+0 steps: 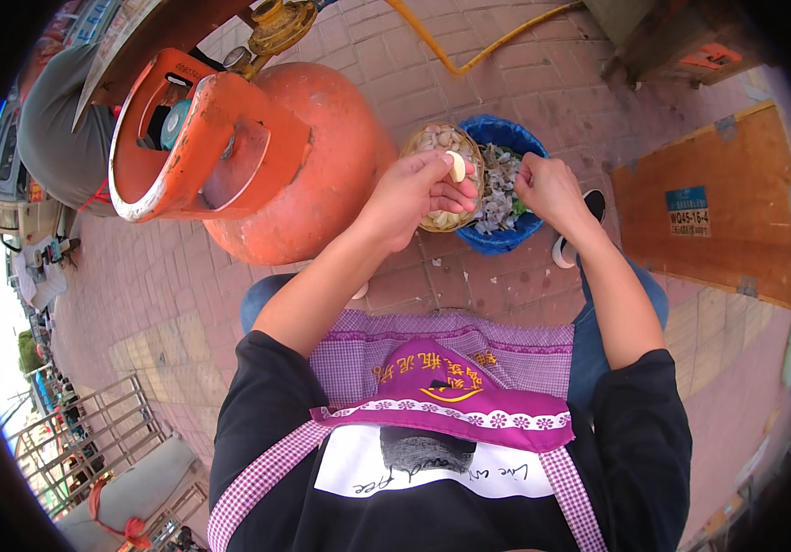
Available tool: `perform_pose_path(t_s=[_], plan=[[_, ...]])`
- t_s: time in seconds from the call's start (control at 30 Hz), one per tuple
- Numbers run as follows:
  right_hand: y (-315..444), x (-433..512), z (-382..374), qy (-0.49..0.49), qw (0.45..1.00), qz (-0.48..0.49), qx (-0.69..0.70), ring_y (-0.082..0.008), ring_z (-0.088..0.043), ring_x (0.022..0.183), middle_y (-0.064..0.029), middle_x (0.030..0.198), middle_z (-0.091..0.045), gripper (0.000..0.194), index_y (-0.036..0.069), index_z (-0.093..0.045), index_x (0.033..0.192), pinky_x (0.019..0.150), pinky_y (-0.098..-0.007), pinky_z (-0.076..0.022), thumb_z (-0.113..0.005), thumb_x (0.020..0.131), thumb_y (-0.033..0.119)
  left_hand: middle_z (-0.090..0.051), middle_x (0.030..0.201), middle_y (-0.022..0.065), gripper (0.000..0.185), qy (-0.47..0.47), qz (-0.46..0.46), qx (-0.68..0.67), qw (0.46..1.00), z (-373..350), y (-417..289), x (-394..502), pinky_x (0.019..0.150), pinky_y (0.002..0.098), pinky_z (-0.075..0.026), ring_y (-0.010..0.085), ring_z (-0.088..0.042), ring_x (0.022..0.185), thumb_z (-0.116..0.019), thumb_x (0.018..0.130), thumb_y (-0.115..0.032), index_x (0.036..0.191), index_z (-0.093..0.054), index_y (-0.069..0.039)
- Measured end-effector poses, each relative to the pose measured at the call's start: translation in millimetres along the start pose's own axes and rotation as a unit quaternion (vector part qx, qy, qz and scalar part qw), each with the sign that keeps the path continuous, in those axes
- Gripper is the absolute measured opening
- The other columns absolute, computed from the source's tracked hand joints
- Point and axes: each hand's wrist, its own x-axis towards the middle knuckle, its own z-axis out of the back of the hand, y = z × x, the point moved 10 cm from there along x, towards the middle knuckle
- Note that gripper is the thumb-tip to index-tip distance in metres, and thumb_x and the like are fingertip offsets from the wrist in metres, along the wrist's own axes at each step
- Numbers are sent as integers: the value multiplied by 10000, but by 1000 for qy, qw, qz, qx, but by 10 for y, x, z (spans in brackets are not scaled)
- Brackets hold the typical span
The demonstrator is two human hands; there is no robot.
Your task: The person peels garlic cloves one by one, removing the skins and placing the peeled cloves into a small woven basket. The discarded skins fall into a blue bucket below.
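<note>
My left hand pinches a peeled garlic clove between thumb and forefinger. Below that hand stands a round woven basket. Unpeeled cloves lie at its far side and pale peeled cloves at its near side; my hand covers the middle. Against the basket's right is a container lined with a blue plastic bag, holding papery garlic skins. Over its right part is my right hand, fingers curled together; nothing shows between them.
A large orange gas cylinder stands close on the left, with a brass regulator above it. A yellow hose crosses the brick paving beyond. To the right is a brown wooden panel. Part of another person shows at far left.
</note>
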Motion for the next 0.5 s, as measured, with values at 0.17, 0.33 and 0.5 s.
perform_pose_path(t_s=[0.17,0.33,0.5], plan=[[-386,14,-745,85,991,-21,-102,-399,-678,825,-214,898,-692,151,13,-650,865,721,-508,-538,-654,784,140,-680,793,144,238,-118,-29,495,860,388,357,-26,625,351,-525,252,-677,700,-621,919,-224,1001,-644,-2],[-368,61,-881,85,984,23,-158,-376,-682,862,-185,900,-698,153,24,-672,880,729,-471,-549,-673,769,129,-656,755,158,211,-162,-74,616,767,562,509,-107,620,424,-506,324,-664,709,-698,828,-210,906,-634,-25],[-18,109,-708,6,986,67,-154,-337,-667,859,-131,880,-669,136,54,-665,888,709,-441,-542,-676,759,97,-673,861,146,226,-154,-91,689,703,587,619,-56,640,460,-509,356,-667,803,-723,778,-195,907,-612,-47]])
